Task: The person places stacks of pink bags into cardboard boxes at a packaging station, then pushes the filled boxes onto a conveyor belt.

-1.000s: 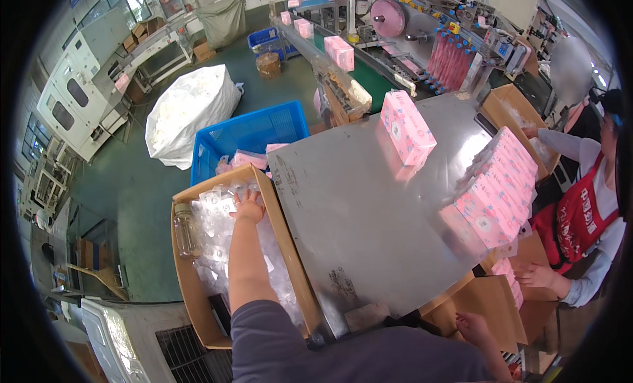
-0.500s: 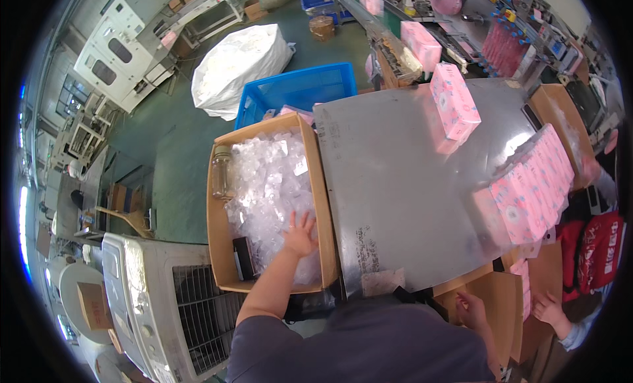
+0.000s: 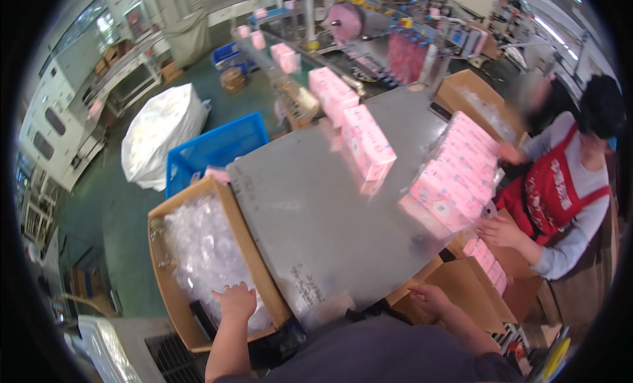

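Note:
My left hand (image 3: 236, 301) rests, fingers apart, on clear plastic pieces (image 3: 204, 235) that look like small bags or caps, too blurred to tell. They fill a cardboard box (image 3: 259, 271) at the left, which also holds a clear jar (image 3: 157, 233) and a dark flat object (image 3: 202, 319). My right hand (image 3: 430, 300) is closed, its fingers curled together at an open cardboard carton (image 3: 465, 292); whatever they hold is hidden. Pink tissue packs (image 3: 483, 256) stand in a carton beside it, under a co-worker's hand (image 3: 499, 231).
On the grey metal table (image 3: 297, 205) stand a row of pink packs (image 3: 455, 172) and a single pack (image 3: 366, 142). More packs (image 3: 331, 91) come along a conveyor. A blue crate (image 3: 217, 146) and white sack (image 3: 161, 132) are beyond. A co-worker in a red apron (image 3: 544, 192) stands right.
The view has swung right, bringing the co-worker into sight. My left hand stays over the plastic pieces, its fingers less spread. My right hand remains curled at the carton.

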The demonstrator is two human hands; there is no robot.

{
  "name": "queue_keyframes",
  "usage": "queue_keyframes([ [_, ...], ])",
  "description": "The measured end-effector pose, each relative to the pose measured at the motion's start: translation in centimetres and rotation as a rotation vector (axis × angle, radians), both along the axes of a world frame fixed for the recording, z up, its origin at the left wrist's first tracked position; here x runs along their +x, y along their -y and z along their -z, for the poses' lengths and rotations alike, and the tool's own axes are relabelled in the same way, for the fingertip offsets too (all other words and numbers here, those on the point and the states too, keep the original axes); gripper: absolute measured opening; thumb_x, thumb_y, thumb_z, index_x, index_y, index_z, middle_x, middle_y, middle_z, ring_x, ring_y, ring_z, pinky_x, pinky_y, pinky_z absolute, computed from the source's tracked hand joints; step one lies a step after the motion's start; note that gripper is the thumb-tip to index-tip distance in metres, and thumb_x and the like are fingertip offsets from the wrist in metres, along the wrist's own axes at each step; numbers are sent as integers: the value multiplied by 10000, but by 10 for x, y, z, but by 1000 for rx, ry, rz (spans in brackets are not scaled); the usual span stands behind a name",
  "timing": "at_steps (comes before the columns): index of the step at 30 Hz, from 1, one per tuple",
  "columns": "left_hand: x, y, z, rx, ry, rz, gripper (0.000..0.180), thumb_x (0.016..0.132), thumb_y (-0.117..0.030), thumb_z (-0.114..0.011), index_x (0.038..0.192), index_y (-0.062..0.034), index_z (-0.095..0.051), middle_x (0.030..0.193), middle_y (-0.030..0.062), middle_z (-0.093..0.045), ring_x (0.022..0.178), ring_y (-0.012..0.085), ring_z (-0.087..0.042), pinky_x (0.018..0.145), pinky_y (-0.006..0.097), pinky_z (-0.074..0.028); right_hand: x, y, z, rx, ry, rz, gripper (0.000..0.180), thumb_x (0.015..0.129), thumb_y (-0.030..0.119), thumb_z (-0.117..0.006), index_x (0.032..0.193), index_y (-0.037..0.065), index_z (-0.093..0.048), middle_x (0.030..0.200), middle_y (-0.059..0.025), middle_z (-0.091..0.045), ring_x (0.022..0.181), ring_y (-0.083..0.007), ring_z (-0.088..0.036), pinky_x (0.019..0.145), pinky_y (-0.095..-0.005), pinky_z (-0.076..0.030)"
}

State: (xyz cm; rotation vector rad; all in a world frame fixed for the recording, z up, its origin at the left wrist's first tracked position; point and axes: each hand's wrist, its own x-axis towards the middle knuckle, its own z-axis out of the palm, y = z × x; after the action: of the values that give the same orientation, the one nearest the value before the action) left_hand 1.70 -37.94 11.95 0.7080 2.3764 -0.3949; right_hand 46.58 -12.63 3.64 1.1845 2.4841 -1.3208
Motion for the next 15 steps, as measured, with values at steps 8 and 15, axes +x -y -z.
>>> queue_keyframes([
  [8, 17, -252, 14, 668, -51, 639, 586, 953, -450, -526, 1451, -156, -430, 1542, 149, -350, 1435, 386, -303, 1098, 638, -278, -58, -33, -8, 132, -144, 33, 302, 918, 189, -641, 1206, 101, -654, 1055, -93, -711, 954, -258, -683, 844, -353, -547],
  [15, 81, -457, 74, 1123, 12, 853, 527, 949, -453, -510, 1398, -178, -495, 1515, 165, -372, 1448, 403, -229, 1110, 697, -182, -130, -83, -50, 440, -191, 140, 303, 890, 211, -650, 1168, 90, -648, 1065, -130, -680, 951, -320, -657, 824, -387, -541],
])
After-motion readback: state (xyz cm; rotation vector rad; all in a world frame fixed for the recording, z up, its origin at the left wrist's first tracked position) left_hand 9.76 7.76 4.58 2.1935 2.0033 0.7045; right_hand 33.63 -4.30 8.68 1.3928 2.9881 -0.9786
